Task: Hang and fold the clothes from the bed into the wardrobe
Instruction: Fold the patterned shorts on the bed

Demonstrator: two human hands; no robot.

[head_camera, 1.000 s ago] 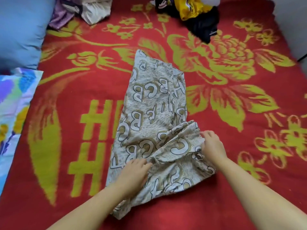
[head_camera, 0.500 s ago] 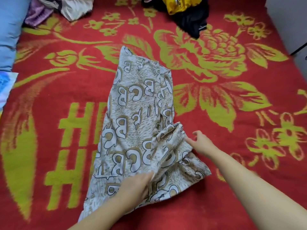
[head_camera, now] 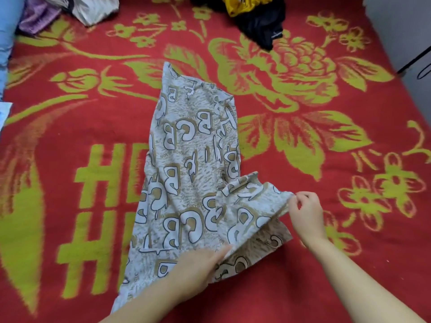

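A beige garment (head_camera: 186, 173) printed with big white letters lies lengthwise on the red bed cover (head_camera: 303, 287), narrow end pointing away from me. My left hand (head_camera: 198, 266) presses flat on its near part with straight fingers. My right hand (head_camera: 305, 210) pinches the edge of a raised flap at the garment's near right side and holds it a little off the cover. The cloth under that flap shows its duller side.
A dark and yellow pile of clothes (head_camera: 256, 15) lies at the far middle of the bed. White and purple clothes (head_camera: 70, 10) lie at the far left beside a blue pillow (head_camera: 7, 31). A grey wall (head_camera: 401, 31) runs along the right edge.
My right hand took hold of the flap's edge and pulled it out to the right, spreading the fold. My left hand stayed pressed on the near part.
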